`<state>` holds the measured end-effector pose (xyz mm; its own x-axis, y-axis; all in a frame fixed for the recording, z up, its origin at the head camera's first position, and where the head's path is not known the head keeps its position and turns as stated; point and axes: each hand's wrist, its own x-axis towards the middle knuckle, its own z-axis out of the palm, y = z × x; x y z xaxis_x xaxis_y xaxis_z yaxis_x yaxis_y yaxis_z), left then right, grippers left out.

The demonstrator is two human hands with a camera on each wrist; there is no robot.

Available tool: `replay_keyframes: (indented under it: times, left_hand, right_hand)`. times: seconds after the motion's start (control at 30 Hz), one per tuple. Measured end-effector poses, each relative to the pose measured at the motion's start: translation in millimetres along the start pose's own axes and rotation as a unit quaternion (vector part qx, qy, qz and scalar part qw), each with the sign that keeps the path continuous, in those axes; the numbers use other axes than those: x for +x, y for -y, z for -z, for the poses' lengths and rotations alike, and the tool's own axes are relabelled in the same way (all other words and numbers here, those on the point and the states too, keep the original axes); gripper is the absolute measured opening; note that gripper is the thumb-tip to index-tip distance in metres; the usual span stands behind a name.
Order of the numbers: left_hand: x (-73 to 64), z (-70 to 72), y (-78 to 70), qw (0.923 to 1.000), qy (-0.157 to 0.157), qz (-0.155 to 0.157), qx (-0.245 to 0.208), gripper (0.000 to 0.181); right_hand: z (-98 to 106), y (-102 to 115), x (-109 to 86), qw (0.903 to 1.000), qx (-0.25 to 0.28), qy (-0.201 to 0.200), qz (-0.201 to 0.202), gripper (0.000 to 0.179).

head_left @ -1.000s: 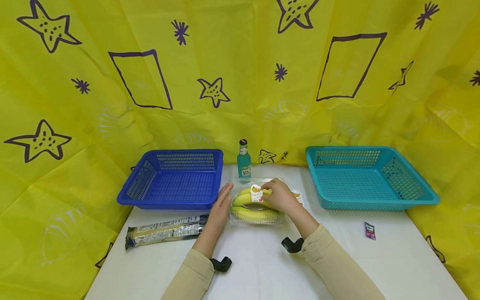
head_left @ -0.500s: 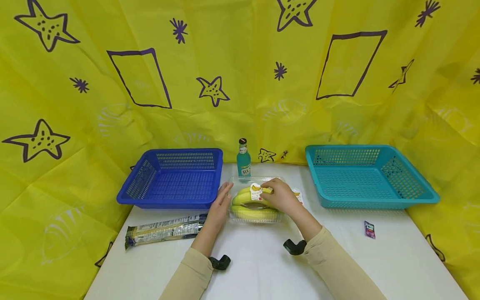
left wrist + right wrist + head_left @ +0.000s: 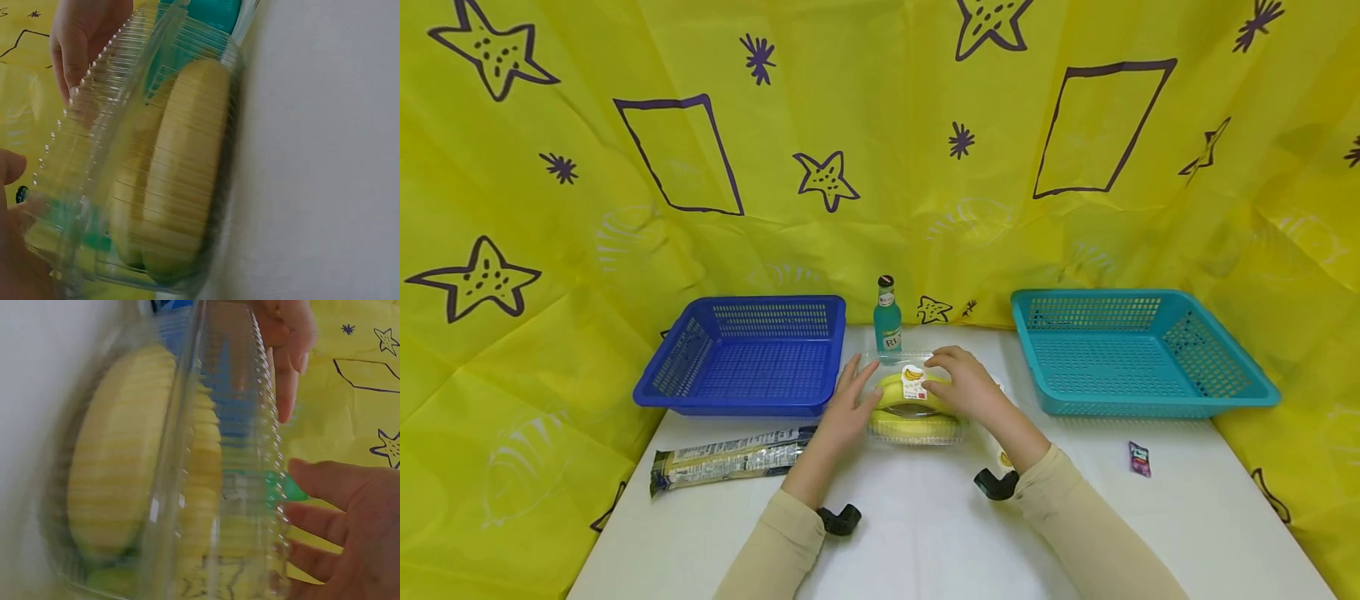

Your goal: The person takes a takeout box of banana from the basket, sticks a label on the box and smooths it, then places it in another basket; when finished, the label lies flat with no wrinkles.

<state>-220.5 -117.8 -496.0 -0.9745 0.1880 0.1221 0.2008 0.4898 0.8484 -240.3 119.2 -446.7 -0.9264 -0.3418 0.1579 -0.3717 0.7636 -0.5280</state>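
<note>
A clear plastic clamshell box [image 3: 951,429] lies at the middle of the table with yellow-green bananas [image 3: 902,429] inside. On its lid is a white banana label [image 3: 914,383]. My left hand [image 3: 846,408] is at the box's left end, fingers spread, thumb over the lid's edge. My right hand [image 3: 966,383] is at the right end with fingers spread and loosely bent, fingertips beside the label and nothing pinched. In the right wrist view, the fingers [image 3: 319,519] are right at the lid's ridged edge. Another banana label [image 3: 1004,459] shows partly beside my right wrist.
A blue basket [image 3: 741,408] stands at back left, a teal basket [image 3: 1150,407] at back right. A green-blue bottle [image 3: 887,321] stands behind the box. A long printed packet [image 3: 730,461] lies left, a small purple sachet [image 3: 1139,459] right.
My right fingers have come off the label and spread, the hand shifting slightly right. My left hand has moved inward, its thumb now over the lid's edge.
</note>
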Motion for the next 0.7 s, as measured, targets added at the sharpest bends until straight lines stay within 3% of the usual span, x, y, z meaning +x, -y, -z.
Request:
replay_keyframes:
  times: [0.17,0.33,0.57,0.7]
  left_hand:
    - [12.1,5.0,-18.4,0.9959,0.047,0.014,0.076,0.056]
    - [29.2,7.2,-31.1,0.9833,0.084,0.018,0.161,0.062]
    - [43.5,6.4,-35.9,0.9646,0.114,0.016,0.238,0.075]
    - [46.5,4.9,-36.4,0.9586,0.12,0.013,0.258,0.082]
  right_hand:
    - [8,-2,5.6,0.9983,-0.045,0.038,-0.006,0.058]
    - [10,-4,13.1,0.9959,-0.065,0.061,-0.014,0.068]
    - [9,-4,19.7,0.9916,-0.068,0.101,-0.043,0.079]
    - [9,-4,19.3,0.9899,-0.077,0.107,-0.052,0.083]
